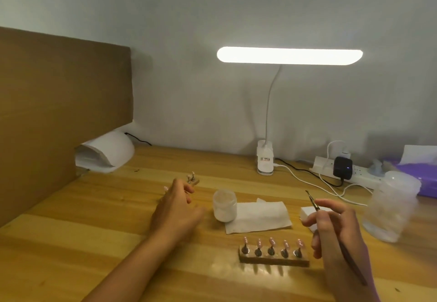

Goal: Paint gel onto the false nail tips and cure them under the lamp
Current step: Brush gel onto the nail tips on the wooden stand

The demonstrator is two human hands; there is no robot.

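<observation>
The right hand point(335, 226) pinches a thin dark-handled brush point(314, 203) between thumb and fingers. The flat bristle tip rises up and away from the grip, and the long handle slants back past the wrist.

Just below and to the inner side of this grip stands a low wooden block point(274, 261). It carries five glossy pink, oval nail tips point(272, 242) in a row, each upright on a small dark metal stand. Just beyond the brush fingers lies a white rectangular block point(306, 214), and beside that a creased white tissue point(257, 216) lies flat on the table.

The left hand point(177, 207) has its fingers curled round a small holder point(193, 180), which juts out past the fingertips with tiny metal stands on it; blur hides how the fingers meet it. Between the two hands, touching the tissue's edge, sits a squat frosted white jar point(224, 206).

Outward from the brush grip stands a cloudy translucent plastic cup point(390, 212). Far beyond the left grip, a smooth white domed curing lamp point(106, 151) sits against a brown cardboard panel point(59, 112). A lit bar desk lamp point(289, 55) on a gooseneck glows over the pale grained wooden table point(94, 242).
</observation>
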